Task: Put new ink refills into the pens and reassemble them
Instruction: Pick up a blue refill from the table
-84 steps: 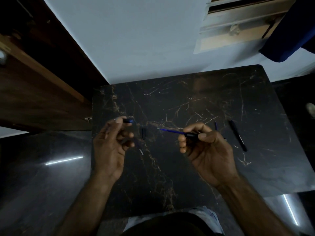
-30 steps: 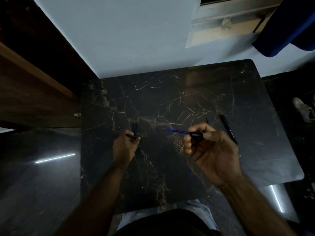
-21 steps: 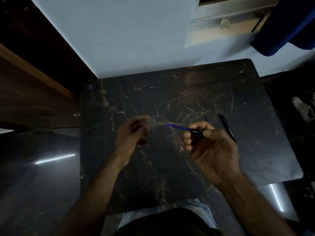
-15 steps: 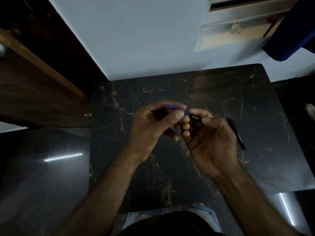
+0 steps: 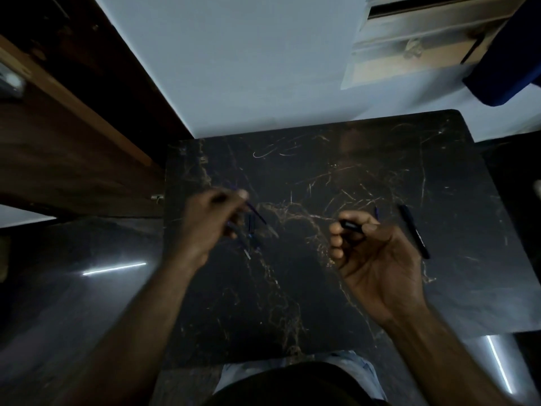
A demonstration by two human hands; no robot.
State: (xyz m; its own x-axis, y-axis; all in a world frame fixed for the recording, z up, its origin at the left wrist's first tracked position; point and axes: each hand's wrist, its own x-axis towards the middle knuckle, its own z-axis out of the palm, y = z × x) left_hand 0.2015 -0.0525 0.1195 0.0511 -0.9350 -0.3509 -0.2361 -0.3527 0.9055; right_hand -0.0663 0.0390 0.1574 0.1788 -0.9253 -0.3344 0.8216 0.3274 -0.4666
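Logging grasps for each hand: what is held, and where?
Left hand pinches blue refill at its upper end; right hand grips black pen barrel near its end.

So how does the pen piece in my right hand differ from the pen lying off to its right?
The pen piece is short and pinched in the right hand, above the table; the whole pen is much longer and lies untouched on the table. Both are black.
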